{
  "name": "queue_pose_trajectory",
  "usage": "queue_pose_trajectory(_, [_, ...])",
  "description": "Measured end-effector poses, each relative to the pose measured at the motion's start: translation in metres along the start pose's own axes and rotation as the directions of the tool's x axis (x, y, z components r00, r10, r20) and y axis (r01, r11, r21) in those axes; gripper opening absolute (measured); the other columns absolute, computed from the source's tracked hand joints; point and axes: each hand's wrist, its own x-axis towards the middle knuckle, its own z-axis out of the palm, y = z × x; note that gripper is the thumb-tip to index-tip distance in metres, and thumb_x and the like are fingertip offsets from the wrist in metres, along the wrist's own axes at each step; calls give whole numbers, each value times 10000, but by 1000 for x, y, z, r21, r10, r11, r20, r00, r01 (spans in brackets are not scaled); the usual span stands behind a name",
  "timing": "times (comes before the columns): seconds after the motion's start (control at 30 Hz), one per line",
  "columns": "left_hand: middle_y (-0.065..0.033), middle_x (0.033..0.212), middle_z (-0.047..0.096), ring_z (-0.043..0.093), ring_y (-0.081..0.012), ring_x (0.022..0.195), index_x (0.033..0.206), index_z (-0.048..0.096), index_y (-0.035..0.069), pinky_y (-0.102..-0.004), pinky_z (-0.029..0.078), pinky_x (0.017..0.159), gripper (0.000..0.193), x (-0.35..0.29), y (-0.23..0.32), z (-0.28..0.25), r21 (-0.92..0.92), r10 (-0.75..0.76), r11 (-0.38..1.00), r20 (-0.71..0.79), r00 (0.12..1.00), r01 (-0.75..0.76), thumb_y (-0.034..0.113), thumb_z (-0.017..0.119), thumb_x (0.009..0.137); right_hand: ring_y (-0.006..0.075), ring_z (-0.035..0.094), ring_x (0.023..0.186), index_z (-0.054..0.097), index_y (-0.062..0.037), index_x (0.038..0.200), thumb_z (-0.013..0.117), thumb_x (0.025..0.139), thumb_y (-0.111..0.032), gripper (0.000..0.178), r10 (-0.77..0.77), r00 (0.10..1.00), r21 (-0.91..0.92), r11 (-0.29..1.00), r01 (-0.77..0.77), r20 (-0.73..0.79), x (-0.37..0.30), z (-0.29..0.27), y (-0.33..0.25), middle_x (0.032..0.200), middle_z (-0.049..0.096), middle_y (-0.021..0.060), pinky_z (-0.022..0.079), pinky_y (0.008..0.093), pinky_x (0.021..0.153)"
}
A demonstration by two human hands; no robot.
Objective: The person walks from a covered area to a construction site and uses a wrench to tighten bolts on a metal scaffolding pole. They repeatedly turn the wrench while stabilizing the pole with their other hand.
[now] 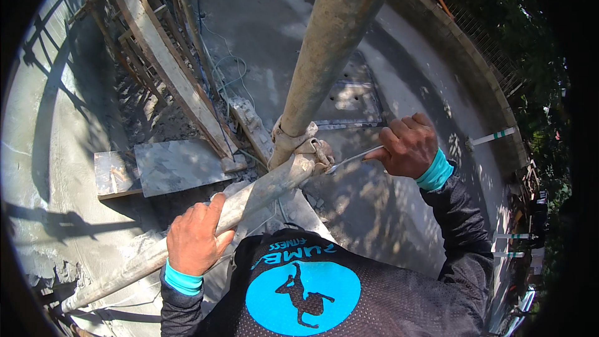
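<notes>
My right hand [409, 146] is closed round the handle of a metal wrench [355, 160]. The wrench's far end meets a scaffold clamp [315, 150], crusted with cement, where two pipes join. One is a thick upright pipe [331, 43] rising toward the top of the view. The other is a slanting pipe [249, 203] running down to the lower left. My left hand [197, 234] grips this slanting pipe, thumb on top, below the clamp. The clamp's nut, at the wrench's tip, is too small to make out.
Left of the pipes stand a long wooden beam [159, 43] and a grey board [181, 165] among rubble. A thin pale hose [234, 65] lies on the concrete floor. A low curved wall [480, 56] borders the right side, with greenery beyond. White pipe stubs [493, 137] stick out there.
</notes>
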Motion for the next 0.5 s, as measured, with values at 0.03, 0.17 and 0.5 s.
queue_pose_trajectory(0.03, [-122, 877, 567, 629, -340, 780, 1414, 596, 92, -462, 504, 671, 805, 0, 0, 0, -7, 6, 1000, -6, 1000, -6, 265, 899, 688, 181, 552, 555, 625, -133, 696, 695, 914, -622, 539, 3, 999, 10, 1000, -3, 32, 0, -3, -1, 601, 500, 16, 417, 370, 656])
queue_pose_trajectory(0.17, [-100, 900, 577, 654, -304, 814, 1419, 586, 119, -445, 500, 665, 814, -1, -1, -1, 17, -21, 1000, 50, 999, 21, 326, 920, 707, 179, 486, 525, 574, -143, 672, 662, 935, -636, 566, -110, 987, -124, 984, 125, 118, 6, -14, 5, 594, 449, 6, 394, 368, 643])
queue_pose_trajectory(0.5, [-94, 924, 576, 638, -286, 813, 1455, 578, 101, -445, 477, 683, 811, 1, -3, -4, -20, -4, 1000, 72, 997, 5, 323, 906, 748, 185, 511, 536, 626, -134, 726, 612, 959, -680, 593, -131, 991, -103, 986, 129, -19, 19, -6, 7, 598, 483, 9, 404, 371, 649])
